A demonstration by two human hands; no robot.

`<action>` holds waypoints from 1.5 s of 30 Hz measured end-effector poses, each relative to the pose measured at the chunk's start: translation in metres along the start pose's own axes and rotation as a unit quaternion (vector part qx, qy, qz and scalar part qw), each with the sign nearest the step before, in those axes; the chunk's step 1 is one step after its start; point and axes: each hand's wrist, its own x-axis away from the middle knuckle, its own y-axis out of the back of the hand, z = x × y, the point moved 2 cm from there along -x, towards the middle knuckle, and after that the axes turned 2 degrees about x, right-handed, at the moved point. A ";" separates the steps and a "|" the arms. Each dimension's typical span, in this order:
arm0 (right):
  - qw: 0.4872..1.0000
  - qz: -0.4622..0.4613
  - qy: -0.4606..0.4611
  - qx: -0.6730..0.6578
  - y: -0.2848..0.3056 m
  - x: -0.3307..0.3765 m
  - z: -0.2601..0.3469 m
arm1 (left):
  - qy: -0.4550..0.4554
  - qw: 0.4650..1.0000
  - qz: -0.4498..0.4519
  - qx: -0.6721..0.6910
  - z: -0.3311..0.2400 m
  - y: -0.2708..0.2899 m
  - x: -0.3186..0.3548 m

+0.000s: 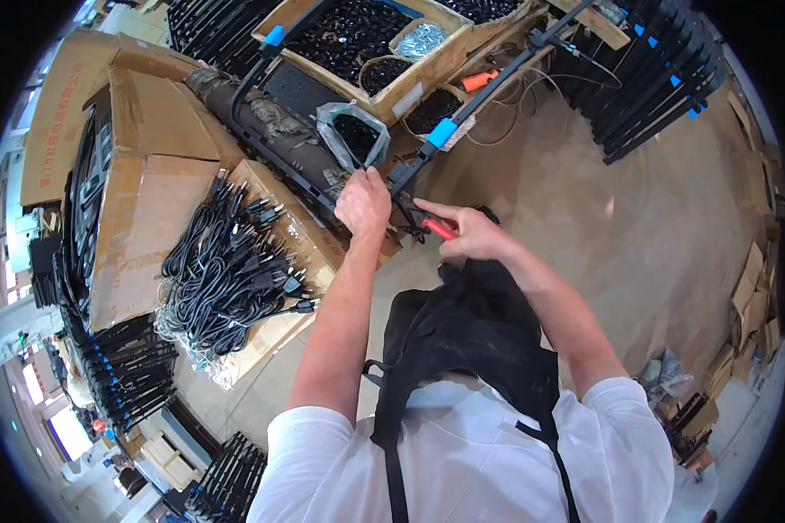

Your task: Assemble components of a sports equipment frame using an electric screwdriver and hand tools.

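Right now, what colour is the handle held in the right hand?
The handle in the right hand is red; the head view shows it.

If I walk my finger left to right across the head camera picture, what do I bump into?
Big cardboard box, black cables, left hand, right hand gripping a red handle, upper-right black frames, cardboard pieces.
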 end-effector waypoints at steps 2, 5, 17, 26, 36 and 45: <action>0.977 0.050 0.027 -0.205 -0.004 -0.010 -0.033 | -0.009 1.000 -0.007 0.008 -0.001 -0.002 -0.001; 0.980 0.060 -0.029 -0.185 -0.010 -0.005 -0.035 | -0.003 1.000 0.006 0.011 -0.001 -0.005 0.003; 0.957 -0.044 -0.234 0.165 0.038 -0.038 -0.075 | 0.012 0.999 -0.035 0.017 -0.008 0.002 -0.001; 0.877 -0.175 -0.188 -0.406 -0.011 -0.207 -0.248 | 0.074 0.977 -0.001 0.201 0.018 0.028 -0.002; 0.859 -0.005 -0.252 -0.445 0.077 -0.187 -0.237 | 0.192 0.789 -0.580 0.064 0.157 0.413 -0.121; 0.933 0.190 -0.176 0.251 0.245 -0.092 -0.161 | 0.431 0.573 -0.499 0.487 0.365 0.510 -0.121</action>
